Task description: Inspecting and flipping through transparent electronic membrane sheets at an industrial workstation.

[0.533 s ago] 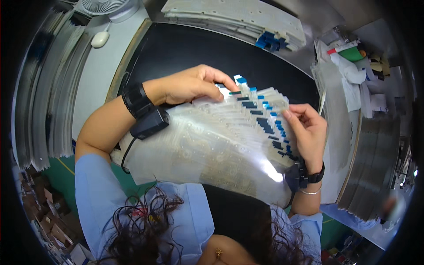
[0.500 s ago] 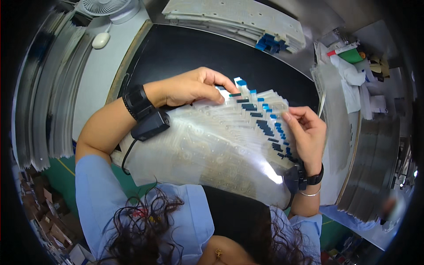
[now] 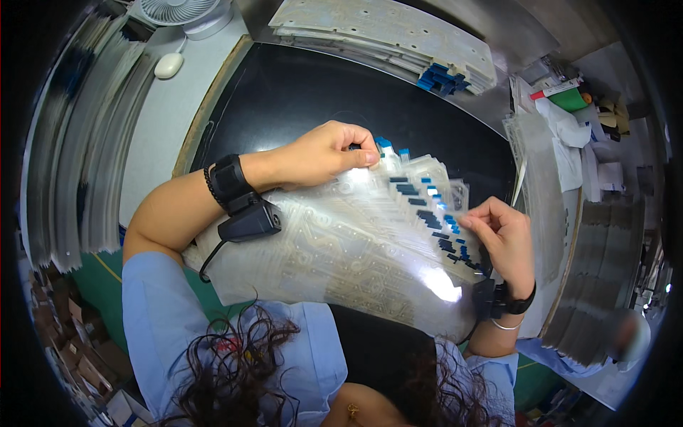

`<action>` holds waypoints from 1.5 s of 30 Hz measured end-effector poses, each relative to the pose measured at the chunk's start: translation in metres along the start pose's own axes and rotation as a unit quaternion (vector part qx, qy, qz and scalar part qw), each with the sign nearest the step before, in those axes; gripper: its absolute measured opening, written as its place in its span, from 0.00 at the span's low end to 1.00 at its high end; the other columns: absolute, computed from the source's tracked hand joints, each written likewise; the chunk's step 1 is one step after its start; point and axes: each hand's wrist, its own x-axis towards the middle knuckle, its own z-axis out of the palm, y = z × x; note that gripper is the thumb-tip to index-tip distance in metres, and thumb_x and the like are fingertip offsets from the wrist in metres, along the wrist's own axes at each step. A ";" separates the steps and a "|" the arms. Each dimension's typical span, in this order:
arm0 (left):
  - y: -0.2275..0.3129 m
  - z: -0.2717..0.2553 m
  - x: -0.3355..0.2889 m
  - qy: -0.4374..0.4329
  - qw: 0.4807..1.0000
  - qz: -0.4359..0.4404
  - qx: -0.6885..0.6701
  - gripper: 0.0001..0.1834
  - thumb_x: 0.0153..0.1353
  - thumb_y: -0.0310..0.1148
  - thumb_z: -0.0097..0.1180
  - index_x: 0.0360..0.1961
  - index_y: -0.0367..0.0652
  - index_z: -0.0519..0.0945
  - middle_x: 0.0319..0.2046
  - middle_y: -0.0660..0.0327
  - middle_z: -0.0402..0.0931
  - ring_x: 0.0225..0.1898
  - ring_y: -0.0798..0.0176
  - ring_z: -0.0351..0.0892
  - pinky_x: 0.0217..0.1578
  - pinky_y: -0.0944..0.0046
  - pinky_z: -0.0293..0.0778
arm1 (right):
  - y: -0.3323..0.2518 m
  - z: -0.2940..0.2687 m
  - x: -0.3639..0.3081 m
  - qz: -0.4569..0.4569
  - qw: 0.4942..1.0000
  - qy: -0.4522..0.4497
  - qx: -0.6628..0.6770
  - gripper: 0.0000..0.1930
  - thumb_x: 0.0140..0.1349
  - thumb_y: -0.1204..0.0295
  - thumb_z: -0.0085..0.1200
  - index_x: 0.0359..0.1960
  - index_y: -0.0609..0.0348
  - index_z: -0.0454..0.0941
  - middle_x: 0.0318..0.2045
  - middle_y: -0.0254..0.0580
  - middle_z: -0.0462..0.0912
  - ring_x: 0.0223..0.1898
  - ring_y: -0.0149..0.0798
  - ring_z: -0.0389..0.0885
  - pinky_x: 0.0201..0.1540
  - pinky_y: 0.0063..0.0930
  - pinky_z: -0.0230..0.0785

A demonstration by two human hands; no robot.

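A fanned stack of clear membrane circuit sheets [image 3: 320, 249] lies in front of me, overlapping and spread toward the right. Blue-tipped tails [image 3: 446, 206] and dark strips [image 3: 425, 217] step down along its right part. At the far edge of the fan, my left hand [image 3: 320, 155] has thumb and forefinger closed together on a sheet's edge near the topmost tail. My right hand [image 3: 509, 235] is at the fan's right edge, thumb and forefinger pinched beside the blue tails on the sheets' border. Its other fingers are curled in.
Beneath the sheets is a black work surface [image 3: 284, 92]. A pile of pale perforated boards [image 3: 384, 28] stands along its far side. Stacked sheets fill the left [image 3: 85, 142] and right [image 3: 594, 263] sides. A white fan [image 3: 181, 14] and a mouse [image 3: 168, 65] sit far left.
My left thumb and forefinger have closed together at the fan's far edge. The right hand has slid nearer to me along the right edge, and the upper sheets have shifted.
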 end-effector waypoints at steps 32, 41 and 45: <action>-0.002 -0.022 0.007 -0.024 0.960 -0.188 -0.205 0.14 0.68 0.33 0.45 0.42 0.30 0.76 0.37 0.53 0.81 0.30 0.71 0.82 0.27 0.76 0.80 | 0.023 0.039 0.019 -0.034 0.960 0.039 0.274 0.04 0.60 0.75 0.57 0.34 0.62 0.76 0.25 0.27 0.75 0.25 0.18 0.70 0.28 0.10 0.62; 0.002 -0.019 0.005 -0.015 0.963 -0.185 -0.194 0.13 0.67 0.33 0.47 0.39 0.33 0.77 0.32 0.56 0.81 0.23 0.75 0.80 0.20 0.80 0.76 | 0.025 0.040 0.020 -0.025 0.958 0.027 0.284 0.05 0.61 0.74 0.57 0.34 0.62 0.76 0.23 0.26 0.75 0.23 0.17 0.70 0.26 0.09 0.61; -0.001 -0.023 0.005 -0.035 0.968 -0.176 -0.175 0.14 0.68 0.34 0.46 0.41 0.32 0.77 0.32 0.56 0.81 0.22 0.75 0.80 0.20 0.79 0.76 | 0.025 0.040 0.020 -0.023 0.958 0.032 0.285 0.05 0.60 0.74 0.57 0.34 0.62 0.76 0.23 0.26 0.75 0.23 0.17 0.70 0.26 0.09 0.61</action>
